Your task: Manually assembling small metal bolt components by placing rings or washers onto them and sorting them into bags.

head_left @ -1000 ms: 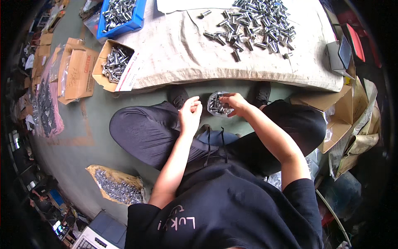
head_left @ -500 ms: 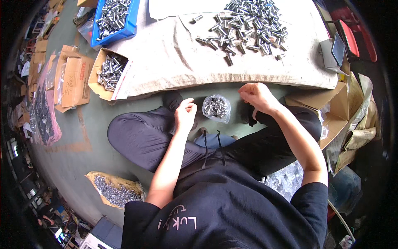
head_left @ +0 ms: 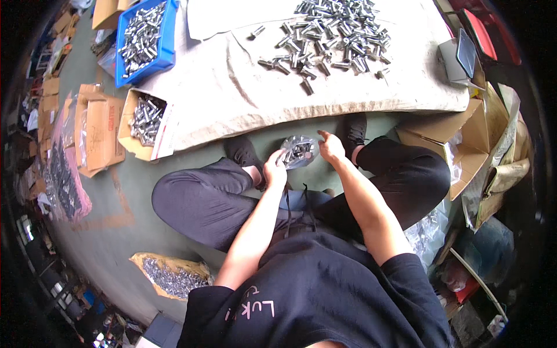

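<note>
A clear plastic bag point(head_left: 299, 152) of small metal parts lies between my hands, in front of my crossed legs. My left hand point(head_left: 275, 169) is closed on the bag's left edge, its fingertips against the plastic. At the opposite side is my right hand point(head_left: 331, 146), fingers partly stretched out toward the bag's rim. Whether those fingers touch the plastic is hard to make out. Beyond the bag, loose bolts point(head_left: 333, 35) are heaped on a cloth-covered work surface point(head_left: 232, 95).
At the left stand a blue bin point(head_left: 170, 60) and an open carton point(head_left: 129, 124), both holding bolts. Another open carton point(head_left: 469, 168) is by my right knee. Behind my left elbow lies an opened packet of small metal parts point(head_left: 174, 277). A grey box point(head_left: 454, 61) sits at the surface's right end.
Both hands have come in toward the bag, the right one moving left. My left hand has taken hold of the bag's edge, and the bag is now tilted. The view has shifted slightly.
</note>
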`<state>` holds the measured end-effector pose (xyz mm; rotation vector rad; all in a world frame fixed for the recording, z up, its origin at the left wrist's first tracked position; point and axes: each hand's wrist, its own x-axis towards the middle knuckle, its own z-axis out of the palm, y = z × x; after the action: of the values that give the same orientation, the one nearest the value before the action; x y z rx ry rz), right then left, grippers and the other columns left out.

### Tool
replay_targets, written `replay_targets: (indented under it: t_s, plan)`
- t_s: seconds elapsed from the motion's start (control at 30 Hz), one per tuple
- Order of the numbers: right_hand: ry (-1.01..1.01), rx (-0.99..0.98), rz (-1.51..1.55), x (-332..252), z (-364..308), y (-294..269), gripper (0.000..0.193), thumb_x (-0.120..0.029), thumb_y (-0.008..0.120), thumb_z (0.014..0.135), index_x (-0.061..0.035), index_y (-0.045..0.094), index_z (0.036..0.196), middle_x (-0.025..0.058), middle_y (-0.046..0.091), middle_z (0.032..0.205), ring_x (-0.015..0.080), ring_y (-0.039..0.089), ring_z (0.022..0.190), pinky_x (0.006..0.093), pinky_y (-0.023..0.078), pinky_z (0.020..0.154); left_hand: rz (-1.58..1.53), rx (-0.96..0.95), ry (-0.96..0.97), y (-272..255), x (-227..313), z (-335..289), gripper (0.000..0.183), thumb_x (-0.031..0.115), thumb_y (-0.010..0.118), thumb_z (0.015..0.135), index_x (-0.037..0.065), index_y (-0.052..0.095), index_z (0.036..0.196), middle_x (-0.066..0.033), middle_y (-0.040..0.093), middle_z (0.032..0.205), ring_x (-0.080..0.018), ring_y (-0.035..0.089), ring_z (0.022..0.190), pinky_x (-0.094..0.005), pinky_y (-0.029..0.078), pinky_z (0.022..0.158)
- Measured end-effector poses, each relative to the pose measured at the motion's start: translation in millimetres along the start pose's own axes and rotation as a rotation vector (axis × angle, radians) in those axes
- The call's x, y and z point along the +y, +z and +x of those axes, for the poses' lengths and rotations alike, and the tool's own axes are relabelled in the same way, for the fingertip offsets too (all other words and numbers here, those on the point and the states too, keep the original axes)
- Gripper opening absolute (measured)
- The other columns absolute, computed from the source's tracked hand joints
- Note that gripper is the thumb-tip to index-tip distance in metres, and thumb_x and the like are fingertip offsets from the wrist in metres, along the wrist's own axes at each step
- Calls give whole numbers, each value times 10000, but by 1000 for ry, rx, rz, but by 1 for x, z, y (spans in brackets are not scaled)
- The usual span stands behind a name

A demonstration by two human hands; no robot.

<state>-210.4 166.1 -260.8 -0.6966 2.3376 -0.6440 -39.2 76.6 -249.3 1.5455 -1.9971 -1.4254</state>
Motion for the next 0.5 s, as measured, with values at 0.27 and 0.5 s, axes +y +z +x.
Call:
replay_targets:
  t_s: [0.27,0.5]
  plan:
    - [539,187,1052,-35,-36,8,198,28,411,695,-54,592,695,-13,439,482,70,304,321,235,211,306,-195,-102,-100,-3,10,2,248,-50,422,694,40,652,708,-71,604,618,-113,497,522,-259,372,491]
    - [303,326,1163,-70,-106,-84,177,49,421,635,-45,571,621,-45,452,511,27,323,423,195,205,390,-431,-357,-166,-50,138,-10,167,-72,411,726,-31,573,712,61,349,512,-25,283,382,-179,201,340]
